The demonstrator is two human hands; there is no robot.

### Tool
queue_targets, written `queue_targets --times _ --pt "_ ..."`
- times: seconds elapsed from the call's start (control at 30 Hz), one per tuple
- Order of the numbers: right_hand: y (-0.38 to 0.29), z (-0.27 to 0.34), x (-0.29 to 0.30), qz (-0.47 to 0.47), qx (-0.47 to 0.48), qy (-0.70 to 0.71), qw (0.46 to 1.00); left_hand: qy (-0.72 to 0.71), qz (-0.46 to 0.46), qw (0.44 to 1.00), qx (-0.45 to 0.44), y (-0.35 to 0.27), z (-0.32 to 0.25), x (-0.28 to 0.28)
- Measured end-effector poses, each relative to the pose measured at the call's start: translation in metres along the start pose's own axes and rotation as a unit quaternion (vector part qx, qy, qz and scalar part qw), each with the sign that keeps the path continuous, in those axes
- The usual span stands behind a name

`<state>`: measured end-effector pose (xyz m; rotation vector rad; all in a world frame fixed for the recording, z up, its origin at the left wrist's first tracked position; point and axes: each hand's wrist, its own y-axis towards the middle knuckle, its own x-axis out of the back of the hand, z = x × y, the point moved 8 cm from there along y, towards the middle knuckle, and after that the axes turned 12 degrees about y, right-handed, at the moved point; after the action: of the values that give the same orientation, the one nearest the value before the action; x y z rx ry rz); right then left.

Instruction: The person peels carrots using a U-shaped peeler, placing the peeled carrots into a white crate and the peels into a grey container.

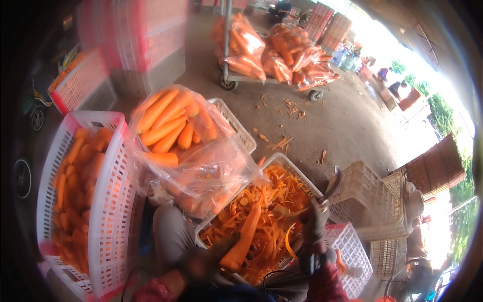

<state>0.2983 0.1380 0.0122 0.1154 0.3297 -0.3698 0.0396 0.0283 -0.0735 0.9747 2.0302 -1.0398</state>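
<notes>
My left hand [223, 247], dark and blurred, grips a large carrot [244, 238] near its thick end. The carrot slants over a light crate [297, 170] filled with orange carrot peelings [277, 188]. On the crate's right side, my gloved right hand [315, 221] is closed around a tool with a curved dark blade [333, 187]; its exact kind is unclear. A long strip of peel [289, 241] hangs below that hand. Ahead and left of the peelings, a clear plastic bag [234, 158] gapes, holding several whole carrots [166, 117].
Close on the left stands a white-and-pink plastic crate [109, 204] of carrots. Stacked crates [151, 45] rise behind it. A wheeled cart [245, 78] carries bagged carrots ahead. Peel scraps [281, 143] litter the floor. Beige crates [362, 200] and a white crate [349, 253] stand right.
</notes>
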Motion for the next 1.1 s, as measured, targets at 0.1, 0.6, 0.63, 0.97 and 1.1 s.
queue_targets --times 0.1,0.6,0.63,0.97,1.1 --pt "-0.086 -0.021 -0.073 0.141 -0.133 -0.061 0.979 -0.002 -0.002 1.0 0.0 0.005 -0.005 -0.001" --pt "-0.09 -0.026 -0.069 0.072 -0.088 -0.045 0.992 -0.01 0.006 1.0 -0.002 0.006 0.0 0.002" --pt "-0.083 -0.031 -0.064 0.055 -0.091 -0.048 0.993 -0.01 0.005 1.0 -0.001 0.005 0.001 0.004" --pt "-0.056 -0.026 -0.038 0.044 -0.145 -0.015 0.988 -0.021 0.021 1.0 0.01 0.01 0.0 0.001" --pt "-0.096 -0.023 -0.072 0.14 -0.104 -0.01 0.985 -0.03 0.026 0.999 0.019 0.007 0.007 0.005"
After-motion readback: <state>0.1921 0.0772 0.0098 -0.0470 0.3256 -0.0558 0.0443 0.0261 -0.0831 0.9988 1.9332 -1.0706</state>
